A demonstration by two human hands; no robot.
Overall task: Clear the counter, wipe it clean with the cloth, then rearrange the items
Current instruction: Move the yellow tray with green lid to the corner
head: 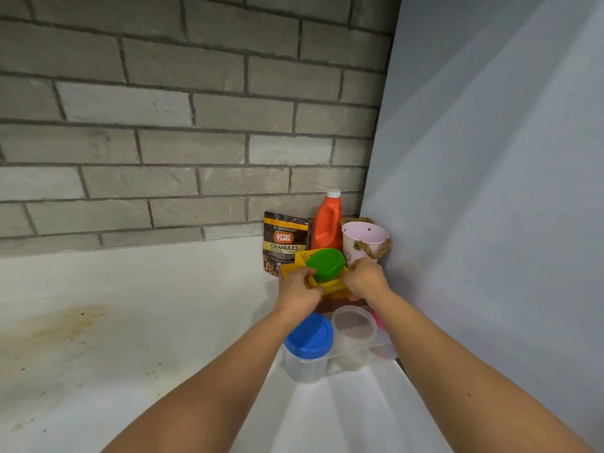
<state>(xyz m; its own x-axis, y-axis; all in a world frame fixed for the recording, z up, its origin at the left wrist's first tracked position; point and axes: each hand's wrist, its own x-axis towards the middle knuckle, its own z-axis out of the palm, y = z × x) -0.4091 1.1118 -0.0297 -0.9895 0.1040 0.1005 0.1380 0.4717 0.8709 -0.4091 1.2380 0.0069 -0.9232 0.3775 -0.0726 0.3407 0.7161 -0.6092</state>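
Observation:
A yellow plastic basket [331,286] sits in the right corner of the white counter [147,305], with a green-lidded container [326,263] inside it. My left hand [299,294] grips the basket's left side and my right hand [366,277] grips its right side. Behind the basket stand a dark coffee granules pouch [285,240], an orange bottle [327,223] with a white cap, and a pink pail [364,240] with a rope handle. No cloth is in view.
A clear jar with a blue lid [309,336] and an uncovered clear container [354,325] stand in a clear tray [385,349] just in front of the basket. Brown stains [62,328] mark the counter at left. A grey brick wall is behind, a pale panel on the right.

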